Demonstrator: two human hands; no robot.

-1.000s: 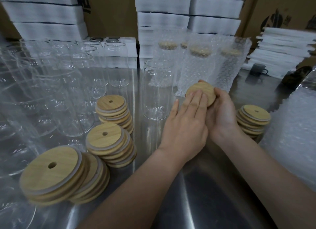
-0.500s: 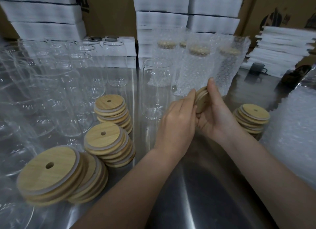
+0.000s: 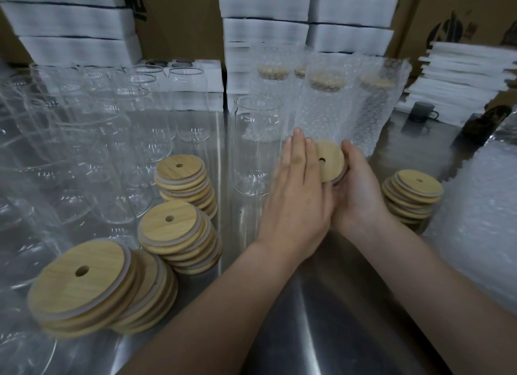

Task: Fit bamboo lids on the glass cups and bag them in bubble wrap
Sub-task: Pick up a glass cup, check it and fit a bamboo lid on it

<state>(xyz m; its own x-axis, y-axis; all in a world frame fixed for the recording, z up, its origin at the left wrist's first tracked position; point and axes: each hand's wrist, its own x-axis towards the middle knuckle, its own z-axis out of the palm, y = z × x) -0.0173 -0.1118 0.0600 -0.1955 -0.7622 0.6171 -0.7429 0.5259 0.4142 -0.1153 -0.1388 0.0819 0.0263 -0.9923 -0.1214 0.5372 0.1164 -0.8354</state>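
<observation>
My right hand [image 3: 356, 190] cups a round bamboo lid [image 3: 330, 162] with a centre hole, its wooden face turned toward me. My left hand [image 3: 299, 190] lies flat with straight fingers against the lid's left side. An empty glass cup [image 3: 257, 139] stands just left of my hands. Behind them stand several lidded cups in bubble wrap bags [image 3: 330, 106]. Stacks of bamboo lids lie at the left [image 3: 179, 234], the near left [image 3: 89, 288] and the right [image 3: 414, 195].
Many empty glass cups [image 3: 92, 139] crowd the left of the steel table [image 3: 321, 318]. A pile of bubble wrap [image 3: 481, 220] lies at the right edge. White foam stacks [image 3: 305, 19] and cardboard boxes line the back. A dark mug [image 3: 422, 115] sits far right.
The lid was turned on edge between my hands half a second ago; now its holed face shows again and my left fingers have straightened flat against it.
</observation>
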